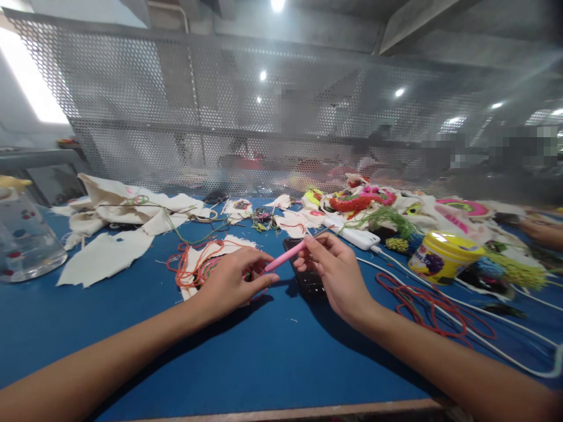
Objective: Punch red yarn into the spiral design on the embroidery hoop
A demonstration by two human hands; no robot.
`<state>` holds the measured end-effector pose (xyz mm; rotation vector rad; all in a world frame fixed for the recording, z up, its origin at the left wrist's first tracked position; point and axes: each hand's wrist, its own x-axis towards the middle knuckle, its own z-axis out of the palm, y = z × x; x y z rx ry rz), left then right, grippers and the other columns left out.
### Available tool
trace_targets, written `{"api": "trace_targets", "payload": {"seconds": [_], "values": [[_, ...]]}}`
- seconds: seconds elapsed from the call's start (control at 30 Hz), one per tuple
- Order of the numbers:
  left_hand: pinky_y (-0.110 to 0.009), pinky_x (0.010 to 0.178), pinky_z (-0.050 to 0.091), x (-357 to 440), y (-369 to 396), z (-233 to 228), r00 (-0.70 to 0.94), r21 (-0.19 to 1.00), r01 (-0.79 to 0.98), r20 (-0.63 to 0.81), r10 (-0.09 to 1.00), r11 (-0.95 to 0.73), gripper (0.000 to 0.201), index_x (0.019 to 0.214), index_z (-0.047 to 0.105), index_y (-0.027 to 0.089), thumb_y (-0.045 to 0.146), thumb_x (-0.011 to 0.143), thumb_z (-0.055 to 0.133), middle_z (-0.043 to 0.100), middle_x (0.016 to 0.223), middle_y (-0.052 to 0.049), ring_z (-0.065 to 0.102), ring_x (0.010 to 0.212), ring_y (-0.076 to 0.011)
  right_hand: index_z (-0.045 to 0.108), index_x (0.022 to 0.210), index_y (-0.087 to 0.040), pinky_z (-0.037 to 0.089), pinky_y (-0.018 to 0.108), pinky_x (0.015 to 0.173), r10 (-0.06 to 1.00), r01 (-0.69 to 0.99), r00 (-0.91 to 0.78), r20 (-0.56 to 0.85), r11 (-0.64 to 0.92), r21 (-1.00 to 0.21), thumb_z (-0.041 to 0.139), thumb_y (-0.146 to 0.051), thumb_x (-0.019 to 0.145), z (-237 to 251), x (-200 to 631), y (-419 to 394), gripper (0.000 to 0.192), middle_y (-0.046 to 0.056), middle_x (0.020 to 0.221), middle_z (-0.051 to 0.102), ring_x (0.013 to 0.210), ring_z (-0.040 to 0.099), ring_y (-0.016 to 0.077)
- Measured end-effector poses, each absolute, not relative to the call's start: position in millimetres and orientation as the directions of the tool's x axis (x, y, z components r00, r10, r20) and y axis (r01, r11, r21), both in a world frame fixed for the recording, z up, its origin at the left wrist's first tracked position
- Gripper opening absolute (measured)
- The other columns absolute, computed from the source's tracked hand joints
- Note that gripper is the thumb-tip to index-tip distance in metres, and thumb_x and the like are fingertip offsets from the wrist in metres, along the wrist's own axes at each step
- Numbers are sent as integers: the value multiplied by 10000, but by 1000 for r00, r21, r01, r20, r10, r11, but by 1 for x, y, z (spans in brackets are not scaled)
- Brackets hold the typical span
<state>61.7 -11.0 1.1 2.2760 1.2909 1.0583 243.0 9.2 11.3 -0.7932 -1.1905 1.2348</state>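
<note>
My right hand (336, 275) holds a pink crochet hook (285, 256) between thumb and fingers, its tip pointing left. My left hand (235, 281) rests on the blue table (264, 357) with fingers curled, pinching a small crocheted piece and orange-red yarn (193, 264) on a scrap of cream cloth. The hook's tip almost meets my left fingertips. A black phone (308, 280) lies flat on the table just under my right hand.
Cream cloth scraps (114, 223) lie at the left, a clear plastic jar (24, 237) at the far left edge. A yellow tub (442, 255), a white power bank (358, 237) with cable, red cord (422, 302) and bright yarn pieces crowd the right. Perforated metal screen behind.
</note>
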Motion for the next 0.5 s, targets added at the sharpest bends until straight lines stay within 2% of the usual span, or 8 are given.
{"api": "trace_targets", "payload": {"seconds": [0.1, 0.2, 0.27, 0.33, 0.4, 0.47, 0.5], "values": [[-235, 639, 426, 63, -14, 3, 355, 542, 610, 465, 811, -578, 143, 880, 679, 178, 270, 815, 592, 662, 761, -19, 580, 690, -142, 525, 725, -172, 496, 226, 508, 956, -216, -160, 245, 208, -954, 675, -416, 712, 10, 242, 7, 287, -26, 629, 598, 505, 596, 97], [-243, 624, 420, 65, -15, 4, 286, 546, 642, 480, 829, -538, 184, 798, 680, 170, 278, 838, 537, 656, 714, -24, 575, 664, -150, 518, 847, -198, 484, 245, 522, 905, -66, -89, 416, 411, -909, 663, -397, 731, 8, 244, 9, 272, -32, 647, 592, 523, 578, 109], [-263, 650, 429, 65, -14, 6, 200, 579, 657, 483, 852, -482, 216, 785, 671, 168, 308, 841, 516, 665, 736, -32, 589, 699, -168, 500, 944, -225, 472, 262, 560, 785, 120, -8, 619, 615, -779, 666, -345, 732, 8, 248, 16, 295, -39, 655, 572, 556, 553, 121], [-278, 672, 438, 63, -12, 7, 104, 633, 650, 474, 874, -421, 231, 798, 660, 168, 336, 836, 506, 673, 768, -34, 602, 732, -182, 501, 966, -232, 459, 280, 615, 660, 331, -25, 751, 714, -617, 639, -311, 746, 9, 254, 27, 271, -31, 669, 562, 593, 540, 136], [-283, 697, 445, 59, -8, 7, 8, 687, 621, 476, 880, -377, 237, 816, 649, 163, 347, 832, 501, 678, 801, -36, 611, 760, -186, 518, 934, -214, 438, 283, 620, 672, 516, -93, 735, 664, -542, 565, -309, 790, 12, 263, 42, 178, -14, 662, 569, 598, 541, 147], [-281, 722, 447, 54, -3, 6, -78, 729, 589, 482, 873, -350, 250, 832, 642, 151, 357, 830, 501, 680, 828, -42, 615, 781, -187, 534, 895, -191, 400, 274, 566, 785, 707, -148, 601, 509, -491, 467, -293, 841, 15, 273, 58, 134, 5, 621, 575, 593, 553, 170], [-279, 725, 447, 51, 0, 6, -106, 742, 577, 481, 871, -340, 257, 837, 642, 144, 359, 829, 502, 681, 829, -45, 615, 781, -186, 551, 865, -182, 380, 278, 551, 833, 809, -181, 523, 428, -402, 426, -274, 856, 15, 278, 66, 156, 21, 610, 583, 592, 559, 185]]}}
